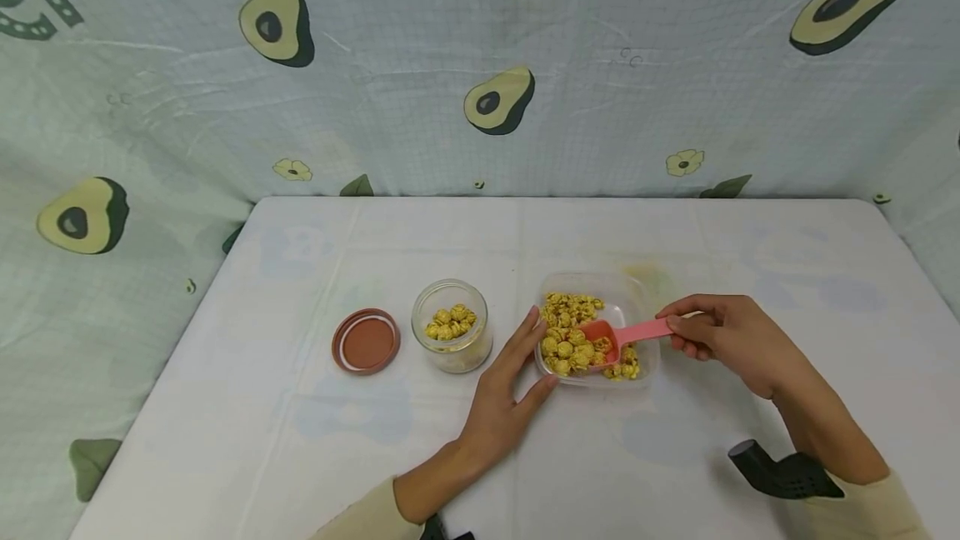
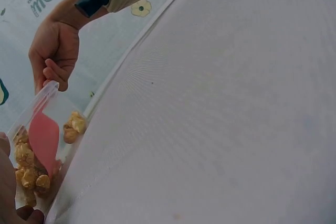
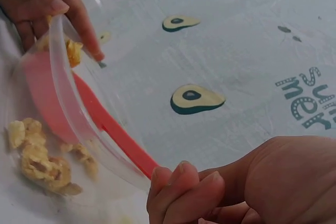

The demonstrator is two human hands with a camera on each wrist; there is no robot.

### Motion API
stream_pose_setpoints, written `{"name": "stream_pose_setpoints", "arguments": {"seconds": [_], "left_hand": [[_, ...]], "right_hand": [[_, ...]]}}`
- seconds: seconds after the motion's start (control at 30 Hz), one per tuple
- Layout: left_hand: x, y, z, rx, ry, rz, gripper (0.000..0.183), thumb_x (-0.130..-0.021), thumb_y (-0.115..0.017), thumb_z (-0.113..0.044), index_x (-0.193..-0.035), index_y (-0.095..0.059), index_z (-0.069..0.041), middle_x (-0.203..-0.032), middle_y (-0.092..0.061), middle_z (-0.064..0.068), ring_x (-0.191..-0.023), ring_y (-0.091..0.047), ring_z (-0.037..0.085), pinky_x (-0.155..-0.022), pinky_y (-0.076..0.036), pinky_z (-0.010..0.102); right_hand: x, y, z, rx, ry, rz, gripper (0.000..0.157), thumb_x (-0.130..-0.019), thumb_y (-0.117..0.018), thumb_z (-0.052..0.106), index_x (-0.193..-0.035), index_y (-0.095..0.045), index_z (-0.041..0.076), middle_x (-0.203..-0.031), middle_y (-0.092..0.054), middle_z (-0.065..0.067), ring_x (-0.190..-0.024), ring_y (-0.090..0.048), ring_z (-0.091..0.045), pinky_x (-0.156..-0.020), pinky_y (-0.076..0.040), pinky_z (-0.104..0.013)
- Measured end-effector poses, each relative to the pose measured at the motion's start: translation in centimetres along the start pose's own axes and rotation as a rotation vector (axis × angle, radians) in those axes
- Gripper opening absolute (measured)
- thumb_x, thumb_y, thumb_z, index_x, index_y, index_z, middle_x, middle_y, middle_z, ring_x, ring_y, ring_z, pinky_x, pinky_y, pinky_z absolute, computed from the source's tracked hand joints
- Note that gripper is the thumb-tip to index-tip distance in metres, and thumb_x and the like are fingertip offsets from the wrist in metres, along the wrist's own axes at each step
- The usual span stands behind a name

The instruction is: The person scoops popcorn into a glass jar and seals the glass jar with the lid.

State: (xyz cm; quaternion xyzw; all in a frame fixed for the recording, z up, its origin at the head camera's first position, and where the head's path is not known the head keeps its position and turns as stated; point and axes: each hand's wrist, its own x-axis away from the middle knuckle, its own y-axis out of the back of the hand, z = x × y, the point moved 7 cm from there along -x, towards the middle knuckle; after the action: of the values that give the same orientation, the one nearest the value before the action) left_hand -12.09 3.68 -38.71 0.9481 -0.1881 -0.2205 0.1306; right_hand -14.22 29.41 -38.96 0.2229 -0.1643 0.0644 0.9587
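Observation:
A clear plastic container (image 1: 637, 377) holding yellow caramel popcorn (image 1: 570, 348) stands right of the table's middle. My right hand (image 1: 723, 336) pinches the handle of a pink scoop (image 1: 645, 330) between thumb and fingers. The scoop's bowl lies inside the container among the popcorn, with some pieces in it. In the right wrist view the scoop (image 3: 113, 124) passes over the container's rim (image 3: 65, 77). Against the container's left side rests my left hand (image 1: 506, 402), fingers extended and thumb at the near left corner. The left wrist view shows only part of this hand (image 2: 6, 192).
Left of the container is a glass jar (image 1: 467, 357) with popcorn inside and no lid on. A reddish-brown round lid (image 1: 367, 342) lies farther left on the white-covered table (image 1: 600, 473). Behind the table hangs an avocado-print cloth (image 1: 397, 107).

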Motion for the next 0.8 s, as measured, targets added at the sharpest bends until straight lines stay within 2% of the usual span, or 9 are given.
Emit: {"name": "stream_pose_setpoints", "arguments": {"seconds": [0.13, 0.47, 0.63, 0.8], "left_hand": [[0.0, 0.0, 0.0, 0.0, 0.01, 0.002, 0.056, -0.088, -0.066, 0.0, -0.138, -0.043, 0.008, -0.149, -0.033, 0.022, -0.136, -0.033, 0.032, -0.112, -0.027, 0.03], [0.0, 0.0, 0.1, 0.012, 0.017, 0.006, 0.056, -0.089, -0.065, -0.001, -0.139, -0.042, 0.008, -0.15, -0.032, 0.02, -0.138, -0.031, 0.029, -0.112, -0.026, 0.03], [0.2, -0.4, 1.2, 0.01, 0.015, 0.006, 0.057, -0.09, -0.065, -0.005, -0.142, -0.041, 0.003, -0.152, -0.031, 0.015, -0.139, -0.029, 0.023, -0.112, -0.026, 0.032], [0.1, -0.2, 0.7, 0.017, 0.027, 0.012, 0.057, -0.09, -0.065, -0.004, -0.141, -0.041, 0.005, -0.151, -0.031, 0.017, -0.139, -0.03, 0.025, -0.112, -0.026, 0.031]], "right_hand": [[0.0, -0.1, -0.2, -0.014, -0.021, 0.006, 0.036, -0.097, -0.058, 0.021, -0.118, -0.058, -0.008, -0.08, -0.064, -0.014, -0.065, -0.055, -0.016, -0.058, -0.052, -0.028], [-0.2, -0.4, -0.1, -0.019, 0.005, -0.001, 0.035, -0.097, -0.058, 0.02, -0.12, -0.058, -0.007, -0.084, -0.066, -0.014, -0.068, -0.059, -0.017, -0.061, -0.055, -0.028], [-0.1, -0.1, -0.2, -0.025, -0.021, -0.008, 0.035, -0.098, -0.057, 0.019, -0.121, -0.057, -0.008, -0.084, -0.066, -0.015, -0.069, -0.058, -0.016, -0.062, -0.055, -0.027], [-0.2, 0.4, -0.5, -0.021, -0.028, -0.02, 0.035, -0.098, -0.056, 0.019, -0.122, -0.056, -0.007, -0.084, -0.066, -0.014, -0.069, -0.058, -0.016, -0.062, -0.055, -0.027]]}}
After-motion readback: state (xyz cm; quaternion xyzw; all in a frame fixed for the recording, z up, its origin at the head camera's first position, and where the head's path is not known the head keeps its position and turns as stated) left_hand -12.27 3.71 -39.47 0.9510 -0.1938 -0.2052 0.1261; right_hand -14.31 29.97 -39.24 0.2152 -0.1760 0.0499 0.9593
